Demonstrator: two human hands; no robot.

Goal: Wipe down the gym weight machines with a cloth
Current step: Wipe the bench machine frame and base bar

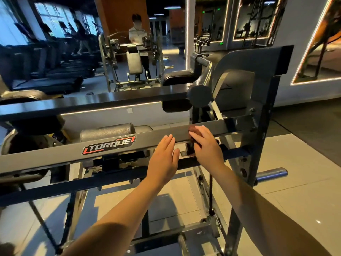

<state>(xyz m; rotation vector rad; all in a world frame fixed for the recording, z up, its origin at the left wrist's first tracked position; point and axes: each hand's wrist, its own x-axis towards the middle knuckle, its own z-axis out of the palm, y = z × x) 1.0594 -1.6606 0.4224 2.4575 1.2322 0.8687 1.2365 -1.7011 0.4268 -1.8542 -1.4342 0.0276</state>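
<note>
Under both hands runs the weight machine (265,58), a dark steel frame that is heavy, rigid and fixed, so it can take firm pressure without shifting. Its grey crossbar (55,159) passes beneath the fingertips of both hands. The painted face looks smooth and glossy, and a cloth should slide along it easily. A padded roller (107,132) lies beyond and left of the left hand, and its leather-like skin probably gives a little more drag. A bare metal peg (271,174) sticks out low to the right of the right hand.

The right hand (204,145) lies on the bar with its fingers nearly straight, pressing down a small dark reddish cloth (192,129). Most of the cloth is hidden under the palm. It looks soft, light and bunched, best held flat under the whole palm so it cannot roll up. The left hand (164,159) is just beside it, flat and spread, holding nothing.

No bucket, bottle or other container is in view.
</note>
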